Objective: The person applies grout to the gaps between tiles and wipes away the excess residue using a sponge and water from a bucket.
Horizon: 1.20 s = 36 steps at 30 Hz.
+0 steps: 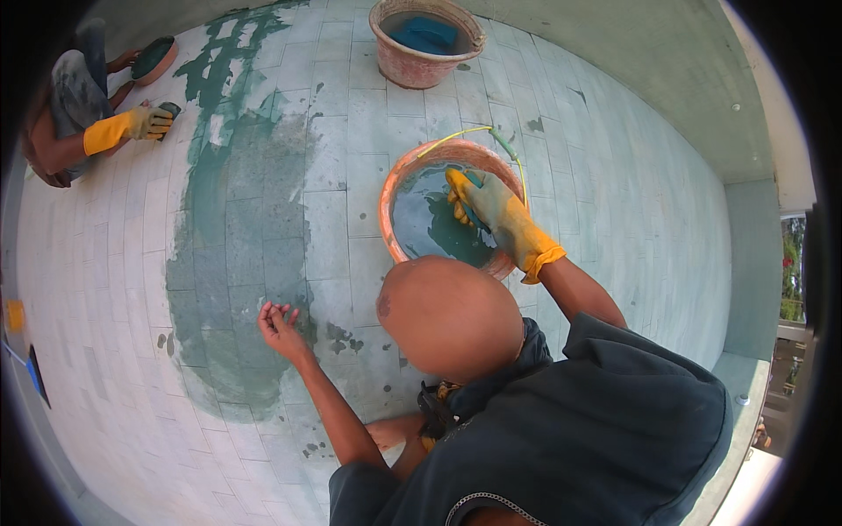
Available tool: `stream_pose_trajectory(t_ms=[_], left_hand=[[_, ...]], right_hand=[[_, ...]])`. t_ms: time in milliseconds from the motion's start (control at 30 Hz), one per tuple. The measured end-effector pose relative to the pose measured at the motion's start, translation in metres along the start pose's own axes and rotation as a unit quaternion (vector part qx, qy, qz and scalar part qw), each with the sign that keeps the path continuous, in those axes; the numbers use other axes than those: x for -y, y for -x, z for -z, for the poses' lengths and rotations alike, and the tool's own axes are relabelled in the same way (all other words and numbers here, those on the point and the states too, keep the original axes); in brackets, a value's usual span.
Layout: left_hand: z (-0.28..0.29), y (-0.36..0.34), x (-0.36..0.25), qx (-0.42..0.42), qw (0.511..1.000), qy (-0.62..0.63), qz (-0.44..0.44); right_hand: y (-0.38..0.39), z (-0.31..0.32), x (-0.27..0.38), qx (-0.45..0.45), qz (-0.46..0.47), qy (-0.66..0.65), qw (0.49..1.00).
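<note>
My right hand (495, 210), in a grey and yellow rubber glove, reaches into an orange bucket (388, 215). Its fingers are closed around a dark green scrubbing pad (474, 215), mostly hidden by the glove. Murky grey-green water (417, 219) fills the bucket, and a yellow wire handle (465, 131) with a green grip stands over the far rim. My bare left hand (281, 326) hovers over the wet, dark green patch of tiles (250, 263), holding nothing, its fingers loosely bent and apart. My bent knee (452, 307) is between the two arms, against the bucket's near side.
A stained pink bucket (412, 70) with a blue thing (425, 35) inside stands beyond. At the far left, a co-worker's yellow-gloved hand (132, 127) presses a dark pad on the tiles beside a pink basin (158, 61). A blue-handled tool (35, 373) lies along the left edge.
</note>
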<state>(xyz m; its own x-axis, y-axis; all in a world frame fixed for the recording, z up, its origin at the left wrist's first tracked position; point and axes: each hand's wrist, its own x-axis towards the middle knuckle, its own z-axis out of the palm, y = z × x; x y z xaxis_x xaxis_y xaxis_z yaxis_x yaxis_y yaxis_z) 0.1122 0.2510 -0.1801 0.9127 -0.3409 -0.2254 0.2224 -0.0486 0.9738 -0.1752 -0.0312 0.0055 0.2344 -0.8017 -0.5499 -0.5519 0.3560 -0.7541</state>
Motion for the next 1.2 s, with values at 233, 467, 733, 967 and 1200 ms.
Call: stream_pose_trajectory(t_ms=[233, 467, 733, 967, 1200], left_hand=[[-0.002, -0.002, 0.000, 0.005, 0.999, 0.034, 0.009], [-0.017, 0.006, -0.012, 0.033, 0.999, 0.026, 0.013], [-0.083, 0.027, -0.081, 0.236, 0.969, 0.076, 0.009], [-0.207, 0.039, -0.161, 0.544, 0.817, -0.111, -0.159], [-0.257, 0.035, -0.126, 0.544, 0.804, -0.138, -0.198]], right_hand=[[-0.013, -0.014, -0.016, -0.021, 0.042, 0.036, 0.998], [-0.006, -0.015, -0.010, 0.007, 0.037, 0.100, 0.994], [-0.006, 0.011, -0.014, 0.173, 0.039, -0.389, 0.904], [-0.050, 0.015, -0.035, 0.245, 0.123, -0.376, 0.885], [-0.041, 0.018, -0.024, 0.250, 0.000, -0.324, 0.913]])
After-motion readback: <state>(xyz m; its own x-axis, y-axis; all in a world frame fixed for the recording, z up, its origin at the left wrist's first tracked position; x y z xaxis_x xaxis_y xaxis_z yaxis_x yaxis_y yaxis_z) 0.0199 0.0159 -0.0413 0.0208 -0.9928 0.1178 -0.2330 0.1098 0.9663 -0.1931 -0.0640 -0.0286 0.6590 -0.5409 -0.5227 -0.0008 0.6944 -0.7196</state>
